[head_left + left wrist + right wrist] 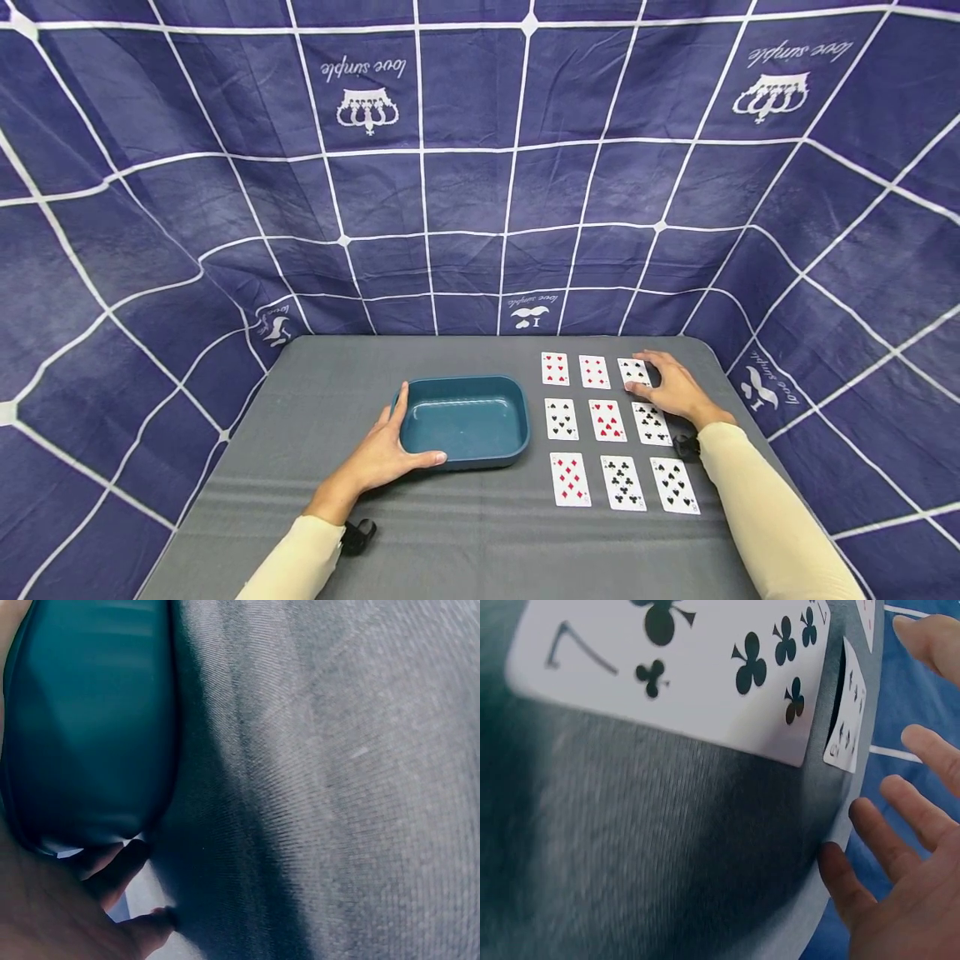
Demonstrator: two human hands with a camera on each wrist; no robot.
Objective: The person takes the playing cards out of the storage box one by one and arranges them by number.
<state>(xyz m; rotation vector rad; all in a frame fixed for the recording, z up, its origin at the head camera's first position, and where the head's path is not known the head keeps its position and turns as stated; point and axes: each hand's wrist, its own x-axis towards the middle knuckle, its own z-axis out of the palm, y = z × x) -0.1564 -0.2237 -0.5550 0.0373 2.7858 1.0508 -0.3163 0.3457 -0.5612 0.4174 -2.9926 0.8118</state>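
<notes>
While the left hand [378,457] grips the teal plastic tray [464,419], the right hand's [671,385] flat, relaxed fingers could nudge neighbouring playing cards [607,420] right of it askew.

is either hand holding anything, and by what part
The left hand holds the tray by its near-left corner, thumb along the front rim. The right hand holds nothing; its fingers are spread over the top-right card.
</notes>
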